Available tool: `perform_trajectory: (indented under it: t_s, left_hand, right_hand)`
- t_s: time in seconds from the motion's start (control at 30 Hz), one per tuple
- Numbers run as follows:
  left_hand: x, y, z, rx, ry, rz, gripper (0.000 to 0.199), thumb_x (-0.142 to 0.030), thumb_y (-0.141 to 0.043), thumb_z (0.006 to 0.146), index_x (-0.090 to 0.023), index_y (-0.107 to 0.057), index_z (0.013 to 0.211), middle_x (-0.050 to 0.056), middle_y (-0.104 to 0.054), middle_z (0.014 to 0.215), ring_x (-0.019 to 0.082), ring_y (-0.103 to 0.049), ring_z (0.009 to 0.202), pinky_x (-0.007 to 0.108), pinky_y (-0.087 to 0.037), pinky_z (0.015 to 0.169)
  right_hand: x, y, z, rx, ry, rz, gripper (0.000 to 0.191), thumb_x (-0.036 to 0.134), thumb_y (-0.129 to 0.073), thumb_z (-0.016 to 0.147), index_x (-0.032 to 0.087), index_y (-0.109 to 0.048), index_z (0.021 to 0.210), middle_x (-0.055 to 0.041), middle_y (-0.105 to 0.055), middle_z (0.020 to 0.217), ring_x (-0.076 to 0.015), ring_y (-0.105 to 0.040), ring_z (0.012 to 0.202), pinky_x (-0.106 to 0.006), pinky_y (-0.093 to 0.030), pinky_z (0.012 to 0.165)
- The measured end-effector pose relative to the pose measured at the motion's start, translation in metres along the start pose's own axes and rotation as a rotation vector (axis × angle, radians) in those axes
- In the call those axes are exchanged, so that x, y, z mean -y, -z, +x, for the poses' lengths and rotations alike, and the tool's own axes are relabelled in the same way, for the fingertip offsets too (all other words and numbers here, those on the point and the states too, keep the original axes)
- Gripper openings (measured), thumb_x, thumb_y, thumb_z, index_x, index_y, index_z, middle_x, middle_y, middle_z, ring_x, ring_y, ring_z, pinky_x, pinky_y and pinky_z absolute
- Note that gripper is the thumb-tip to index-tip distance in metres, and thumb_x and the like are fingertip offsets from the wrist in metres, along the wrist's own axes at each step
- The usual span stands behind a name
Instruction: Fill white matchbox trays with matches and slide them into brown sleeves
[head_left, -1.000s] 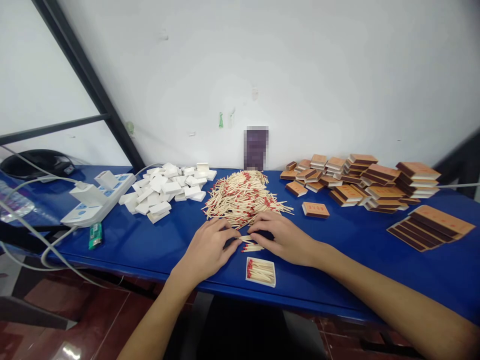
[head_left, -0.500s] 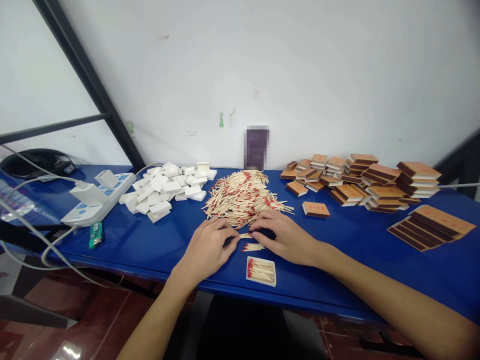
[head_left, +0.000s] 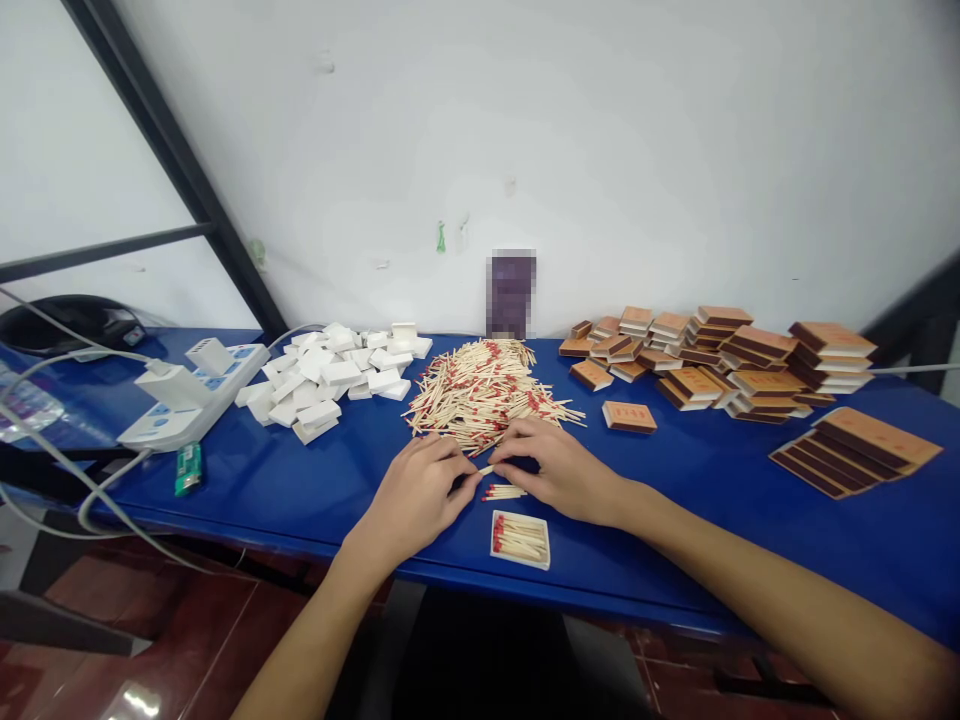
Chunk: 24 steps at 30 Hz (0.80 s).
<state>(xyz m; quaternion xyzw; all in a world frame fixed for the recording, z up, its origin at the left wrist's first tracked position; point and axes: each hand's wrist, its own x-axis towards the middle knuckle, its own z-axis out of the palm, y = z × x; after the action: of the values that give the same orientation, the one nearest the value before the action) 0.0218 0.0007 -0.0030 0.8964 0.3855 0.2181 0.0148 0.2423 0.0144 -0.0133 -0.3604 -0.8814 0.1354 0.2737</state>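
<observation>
Between my fingertips, just in front of a large heap of red-tipped matches (head_left: 480, 385), are a few matches (head_left: 487, 470). My left hand (head_left: 424, 490) pinches their left end, and my right hand (head_left: 551, 465) pinches the right end. How many are held is hidden by the fingers. Below them a small row of matches (head_left: 504, 492) lies on the blue table, heads to the left. Nearer the table's front edge sits a white matchbox tray (head_left: 547, 548) with matches lying in it, red heads at its left side.
White empty trays (head_left: 341, 373) are piled at the left, beside a power strip (head_left: 161, 425) with cables and a green packet (head_left: 189, 470). Matchbox covers and boxes (head_left: 757, 385) are stacked at the right. One matchbox (head_left: 629, 416) lies alone right of the heap.
My right hand has shifted slightly left, closer to my left hand, narrowing the gap over the held matches. The row and the tray stay in place.
</observation>
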Motion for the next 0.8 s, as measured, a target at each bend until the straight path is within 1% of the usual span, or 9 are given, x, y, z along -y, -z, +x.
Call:
perform_trajectory:
  t_s: [0.17,0.37,0.57,0.7,0.8]
  left_hand:
    - [0.0,0.001,-0.001,0.018,-0.013,-0.014,0.017,-0.026,-0.057,0.095,-0.019,-0.071,0.091,0.003,-0.065,0.086,0.019,-0.061,0.086,0.036,-0.047,0.084]
    - [0.0,0.002,0.0,0.041,0.005,-0.022,0.016,-0.025,-0.057,0.094,-0.02,-0.071,0.096,0.003,-0.066,0.089,0.02,-0.062,0.088,0.036,-0.047,0.086]
    - [-0.001,0.004,-0.001,0.06,0.012,-0.025,0.016,-0.028,-0.058,0.094,-0.02,-0.07,0.101,0.004,-0.067,0.092,0.021,-0.062,0.09,0.037,-0.048,0.085]
    - [-0.001,0.005,-0.002,0.033,0.026,-0.023,0.02,-0.029,-0.058,0.095,-0.02,-0.068,0.11,0.004,-0.067,0.099,0.022,-0.063,0.095,0.038,-0.049,0.088]
    - [-0.002,0.005,-0.001,-0.009,0.043,-0.047,0.026,-0.029,-0.057,0.095,-0.021,-0.064,0.118,0.005,-0.068,0.104,0.022,-0.063,0.099,0.038,-0.05,0.091]
  right_hand:
    - [-0.003,0.001,-0.001,0.019,0.021,-0.043,0.014,0.022,-0.054,0.097,0.021,-0.068,0.097,-0.0056,-0.062,0.093,-0.0206,-0.054,0.091,-0.035,-0.045,0.082]
    - [0.004,0.007,-0.001,0.082,0.049,-0.158,0.016,0.02,-0.045,0.1,0.019,-0.059,0.092,-0.0062,-0.059,0.092,-0.0205,-0.053,0.087,-0.036,-0.043,0.081]
    - [0.005,0.008,-0.001,0.107,0.055,-0.224,0.015,0.02,-0.042,0.1,0.019,-0.054,0.091,-0.0064,-0.057,0.092,-0.0205,-0.051,0.085,-0.036,-0.041,0.081]
    - [0.003,0.009,-0.002,0.118,0.022,-0.228,0.017,0.022,-0.039,0.101,0.019,-0.051,0.09,-0.0065,-0.056,0.093,-0.0209,-0.051,0.086,-0.037,-0.04,0.079]
    - [0.004,0.011,-0.002,0.09,-0.003,-0.175,0.018,0.022,-0.038,0.102,0.02,-0.05,0.088,-0.0062,-0.056,0.091,-0.0204,-0.05,0.084,-0.037,-0.041,0.079]
